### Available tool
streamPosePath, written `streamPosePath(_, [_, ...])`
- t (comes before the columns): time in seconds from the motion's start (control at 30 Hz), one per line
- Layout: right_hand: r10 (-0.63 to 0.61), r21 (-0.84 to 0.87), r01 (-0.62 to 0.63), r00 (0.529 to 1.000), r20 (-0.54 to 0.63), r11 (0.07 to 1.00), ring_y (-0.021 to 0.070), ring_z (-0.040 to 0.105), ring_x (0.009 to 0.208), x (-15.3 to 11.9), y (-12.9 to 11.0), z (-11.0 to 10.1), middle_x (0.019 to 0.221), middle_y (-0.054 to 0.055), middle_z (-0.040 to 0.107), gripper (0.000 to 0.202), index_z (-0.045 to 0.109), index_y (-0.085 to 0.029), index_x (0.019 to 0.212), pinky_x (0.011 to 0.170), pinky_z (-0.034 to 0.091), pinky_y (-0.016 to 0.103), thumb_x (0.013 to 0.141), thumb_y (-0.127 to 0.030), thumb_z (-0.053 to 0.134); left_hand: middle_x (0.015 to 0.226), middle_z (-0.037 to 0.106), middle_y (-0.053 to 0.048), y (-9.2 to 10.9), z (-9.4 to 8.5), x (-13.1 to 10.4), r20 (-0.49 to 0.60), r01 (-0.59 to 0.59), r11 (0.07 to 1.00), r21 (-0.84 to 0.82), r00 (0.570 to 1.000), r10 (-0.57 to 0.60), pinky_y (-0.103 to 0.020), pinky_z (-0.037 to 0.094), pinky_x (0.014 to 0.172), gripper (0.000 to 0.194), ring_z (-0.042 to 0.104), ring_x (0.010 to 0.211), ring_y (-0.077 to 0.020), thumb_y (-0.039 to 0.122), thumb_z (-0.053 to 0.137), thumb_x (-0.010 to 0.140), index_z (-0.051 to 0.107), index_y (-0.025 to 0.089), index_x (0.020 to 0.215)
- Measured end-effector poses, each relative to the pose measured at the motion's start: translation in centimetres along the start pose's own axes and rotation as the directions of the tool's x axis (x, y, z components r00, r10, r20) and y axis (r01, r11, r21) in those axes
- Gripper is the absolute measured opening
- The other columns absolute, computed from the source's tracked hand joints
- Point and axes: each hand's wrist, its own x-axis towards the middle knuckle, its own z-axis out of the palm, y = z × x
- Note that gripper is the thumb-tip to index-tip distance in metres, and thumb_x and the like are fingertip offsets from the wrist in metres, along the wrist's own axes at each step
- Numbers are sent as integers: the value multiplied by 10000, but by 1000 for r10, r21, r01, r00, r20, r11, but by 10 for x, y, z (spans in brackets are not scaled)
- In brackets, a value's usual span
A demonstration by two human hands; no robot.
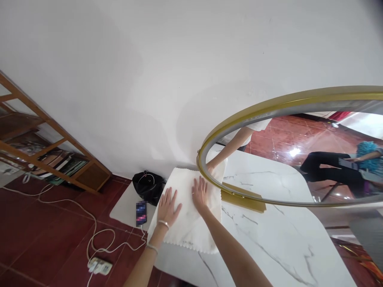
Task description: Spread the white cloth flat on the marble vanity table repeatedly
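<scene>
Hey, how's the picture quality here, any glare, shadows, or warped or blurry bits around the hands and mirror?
Head view: soft shadows on the white wall; a bright glare spot within the mirror; the mirror's rim looks stretched into a long oval; a phone-like device is blocked out by pixelation; the left hand and right hand look fairly clear on the cloth.

A white wall [149, 71] rises before me, softly shadowed, above dark red floor tiles [38, 235]. On my left stands a wooden shelf unit [44, 114]; on my right, a gold-rimmed mirror [287, 167] stands on a marble-patterned white table [269, 239], a bright glint [295, 152] in its glass.
</scene>
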Motion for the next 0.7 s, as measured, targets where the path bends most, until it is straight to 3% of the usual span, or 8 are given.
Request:
streamPosePath(0.13, [-149, 55, 147, 989, 18, 988, 229, 541, 1128, -74, -37, -2, 1235, 109, 618, 357, 651, -189, 1147, 992, 414, 408, 904, -119, 399, 1541, 308, -120, -7, -7, -45, -52, 17, 998, 66, 999, -13, -431, 278, 1121, 570, 270, 1424, -268, 449, 376, 936, 388, 189, 1443])
streamPosePath(0.2, [-220, 69, 225, 973, -75, 972, 273, 445, 1275, -118, -49, -10, 1359, 113, 539, 366, 595, -181, 1246, 1052, 364, 459, 921, -230, 435, 1523, 345, -126, -11, -8, -62, -101, 42, 996, 84, 994, -33, -426, 320, 1092, 548, 302, 1409, -272, 425, 356, 944, 400, 189, 1437])
streamPosePath(0.27, [-364, 50, 371, 925, -112, 927, 291, 323, 1378, -158, -48, -18, 1496, 82, 392, 530, 421, -223, 1420, 1095, 302, 486, 920, -389, 466, 1527, 338, -125, -10, -10, -79, -172, 48, 994, 102, 985, -30, -441, 337, 1077, 558, 298, 1410, -281, 403, 357, 945, 345, 198, 1464])
streamPosePath(0.37, [-519, -45, 517, 850, -96, 855, 289, 273, 1409, -196, -29, -25, 1548, 58, 300, 674, 287, -237, 1491, 1127, 233, 468, 900, -513, 456, 1573, 228, -107, 6, -12, -105, -281, 53, 992, 111, 959, -20, -502, 305, 1091, 617, 229, 1435, -302, 357, 368, 937, 175, 241, 1511])
streamPosePath(0.53, [-607, -221, 566, 720, -337, 794, 268, 353, 1369, -213, 26, -9, 1424, 59, 498, 729, 390, -246, 1445, 1144, 197, 438, 865, -688, 391, 1599, 127, -90, 57, -3, -130, -354, 55, 995, 86, 935, -21, -542, 281, 1100, 691, 183, 1448, -314, 286, 398, 910, 66, 277, 1516])
streamPosePath(0.6, [-595, -271, 529, 700, -396, 804, 251, 400, 1341, -217, 51, 1, 1369, 50, 556, 704, 417, -270, 1427, 1135, 229, 424, 871, -699, 377, 1593, 157, -94, 79, 11, -128, -379, 29, 997, 76, 925, 2, -537, 298, 1094, 718, 192, 1446, -312, 281, 427, 896, 63, 274, 1515])
streamPosePath(0.7, [-525, -306, 428, 723, -449, 851, 228, 526, 1234, -227, 91, 11, 1301, 29, 613, 614, 421, -315, 1420, 1090, 312, 395, 901, -641, 397, 1566, 250, -105, 112, 40, -118, -403, -44, 997, 60, 913, 65, -516, 338, 1074, 738, 239, 1431, -308, 272, 460, 874, 91, 258, 1513])
